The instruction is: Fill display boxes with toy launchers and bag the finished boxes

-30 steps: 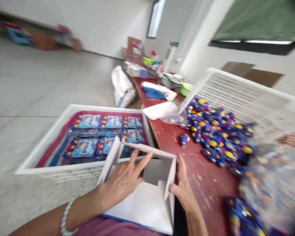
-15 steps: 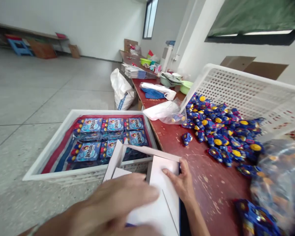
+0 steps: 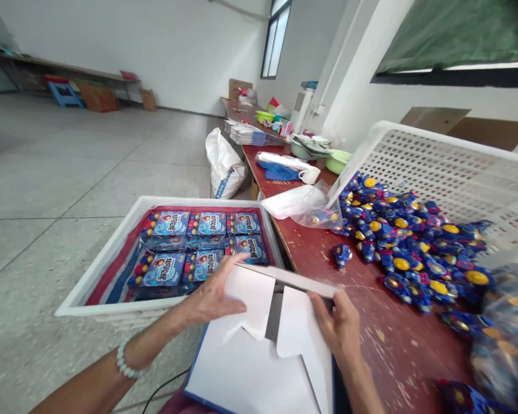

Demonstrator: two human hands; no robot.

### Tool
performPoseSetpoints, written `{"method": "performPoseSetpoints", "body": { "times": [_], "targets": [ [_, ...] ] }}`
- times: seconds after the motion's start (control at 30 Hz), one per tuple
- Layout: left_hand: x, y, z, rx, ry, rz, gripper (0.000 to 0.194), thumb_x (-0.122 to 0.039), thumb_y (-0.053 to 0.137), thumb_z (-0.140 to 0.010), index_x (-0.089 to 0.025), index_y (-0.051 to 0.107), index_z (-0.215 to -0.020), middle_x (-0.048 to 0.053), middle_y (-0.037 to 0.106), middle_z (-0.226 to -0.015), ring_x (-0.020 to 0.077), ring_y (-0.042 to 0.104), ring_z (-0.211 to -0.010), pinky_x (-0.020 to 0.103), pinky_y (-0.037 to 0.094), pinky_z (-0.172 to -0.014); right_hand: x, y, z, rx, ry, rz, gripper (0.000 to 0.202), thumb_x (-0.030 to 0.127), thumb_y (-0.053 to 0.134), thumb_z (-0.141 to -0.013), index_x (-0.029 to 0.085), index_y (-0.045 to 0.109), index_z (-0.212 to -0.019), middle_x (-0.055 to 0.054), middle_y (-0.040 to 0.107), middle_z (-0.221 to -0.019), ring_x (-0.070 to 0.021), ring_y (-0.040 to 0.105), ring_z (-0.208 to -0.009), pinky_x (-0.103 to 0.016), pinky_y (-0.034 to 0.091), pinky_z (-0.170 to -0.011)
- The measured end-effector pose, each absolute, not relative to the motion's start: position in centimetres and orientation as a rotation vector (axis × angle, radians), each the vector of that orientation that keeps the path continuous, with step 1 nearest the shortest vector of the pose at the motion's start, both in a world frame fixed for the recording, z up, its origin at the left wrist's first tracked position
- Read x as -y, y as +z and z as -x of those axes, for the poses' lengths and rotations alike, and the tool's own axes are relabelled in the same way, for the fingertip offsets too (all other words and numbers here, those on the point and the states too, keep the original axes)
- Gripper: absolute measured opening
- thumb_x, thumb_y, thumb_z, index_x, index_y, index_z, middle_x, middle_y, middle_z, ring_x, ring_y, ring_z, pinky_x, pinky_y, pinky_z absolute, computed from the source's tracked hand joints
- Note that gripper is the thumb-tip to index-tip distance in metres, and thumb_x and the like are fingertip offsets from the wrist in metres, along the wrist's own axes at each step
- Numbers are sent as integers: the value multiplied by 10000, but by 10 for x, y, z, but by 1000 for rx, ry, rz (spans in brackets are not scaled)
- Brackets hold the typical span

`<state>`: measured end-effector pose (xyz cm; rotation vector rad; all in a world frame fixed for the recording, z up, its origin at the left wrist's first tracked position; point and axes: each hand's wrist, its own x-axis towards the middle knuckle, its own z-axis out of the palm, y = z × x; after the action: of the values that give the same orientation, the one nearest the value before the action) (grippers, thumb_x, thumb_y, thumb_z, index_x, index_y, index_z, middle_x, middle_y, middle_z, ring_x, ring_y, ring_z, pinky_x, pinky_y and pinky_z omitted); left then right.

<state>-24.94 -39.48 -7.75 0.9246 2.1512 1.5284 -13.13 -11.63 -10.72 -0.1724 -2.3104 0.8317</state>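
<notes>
Head cam: red table [image 3: 392,356], biggest thing close by, runs along R hand's right side & on well past it; paint scuffed. White crate [image 3: 449,161], perforated, sits tilted on it, beyond R hand & off to the right. White basket [image 3: 112,307] is beyond L hand, near rim close to the fingers; inside, striped lining & at least 6 blue printed packs [image 3: 164,270], set in 2 rows. Heap of blue/yellow toys [image 3: 401,241] lies at the tilted crate, beyond & right of R hand.

Carton [image 3: 259,374] is btwn both hands: white inside, blue outer edge, 2 white flaps folded in at the far end w/ narrow gap btwn them. White sack [image 3: 224,164] on floor, well beyond both hands. Clear bag [image 3: 509,339] w/ more toys, well right of R hand; blurry, cut off by frame edge.

L hand [image 3: 213,293] grasps carton's far-left corner, thumb over left flap. R hand [image 3: 339,322] grips far-right corner, thumb on the inner side, fingers outside. White mug [image 3: 309,174] on table, well beyond R hand. Single loose toy [image 3: 342,256] just beyond R hand, apart from heap. Pale bead bracelet [image 3: 121,362] on wrist behind L hand.
</notes>
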Motion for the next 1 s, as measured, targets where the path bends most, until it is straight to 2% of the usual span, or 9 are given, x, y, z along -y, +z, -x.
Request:
{"method": "performPoseSetpoints", "body": {
  "times": [0.1,0.2,0.37,0.5,0.63,0.7,0.83,0.9,1.0],
  "targets": [
    [388,-79,241,-2218,1665,-945,471,-296,678,-752,-189,540,-1189,92,492,-1224,251,471,-1174,380,381,-1017,119,-115,118,2315,841,-55,292,183,454,-939,261,614,-1172,-67,618,-1111,-216,587,-1011,-376,485,-862],
    [386,-79,242,-2193,1706,-907,239,-245,581,-767,-178,636,-990,88,483,-1205,263,437,-1204,397,329,-1047,120,-121,103,2407,734,-150,444,117,396,-930,329,558,-1284,-65,551,-1266,-238,518,-1156,-442,472,-927],
    [388,-76,242,-2086,1639,-857,300,-279,446,-794,-194,668,-978,78,432,-1262,299,410,-1223,455,328,-1036,119,-100,82,2654,647,-218,485,205,387,-933,328,454,-1398,-45,353,-1498,-320,261,-1390,-611,360,-1034],
    [384,-76,239,-2308,1558,-905,207,-285,537,-806,-193,614,-975,81,443,-1198,266,424,-1213,439,311,-1070,118,-75,89,2797,735,-102,360,435,455,-943,319,615,-1243,-71,479,-1408,-334,452,-1270,-568,434,-979],
    [379,-81,240,-2378,1578,-1026,260,-289,540,-823,-185,569,-1059,86,472,-1138,245,456,-1167,422,343,-1057,130,-74,126,2805,494,-48,887,678,663,-712,208,423,-1424,-165,556,-1295,-395,514,-1158,-631,388,-953],
    [378,-85,240,-2366,1588,-1048,381,-299,543,-826,-184,504,-1187,101,460,-1203,252,428,-1210,433,333,-1070,139,-79,146,2889,470,-111,996,724,683,-654,206,374,-1446,-163,548,-1307,-402,505,-1168,-655,344,-965],
    [392,-85,230,-2369,1637,-808,637,-317,591,-803,-192,307,-1359,140,315,-1420,272,316,-1335,451,291,-1113,149,-84,166,3070,548,-79,842,665,749,-624,251,509,-1317,-104,619,-1168,-361,560,-1074,-568,409,-876],
    [413,-77,221,-2363,1701,-550,528,-359,580,-825,-206,367,-1283,127,392,-1366,247,435,-1233,398,396,-1027,149,-86,170,3056,578,-74,793,628,770,-621,262,529,-1282,-90,622,-1144,-347,560,-1066,-533,411,-866],
    [452,-61,202,-2105,1516,-295,272,-441,533,-848,-175,556,-900,40,612,-888,160,577,-787,263,478,-717,142,-97,172,2974,633,-156,776,639,754,-626,275,531,-1274,-94,630,-1146,-361,567,-1046,-538,407,-849]
  ]
}}
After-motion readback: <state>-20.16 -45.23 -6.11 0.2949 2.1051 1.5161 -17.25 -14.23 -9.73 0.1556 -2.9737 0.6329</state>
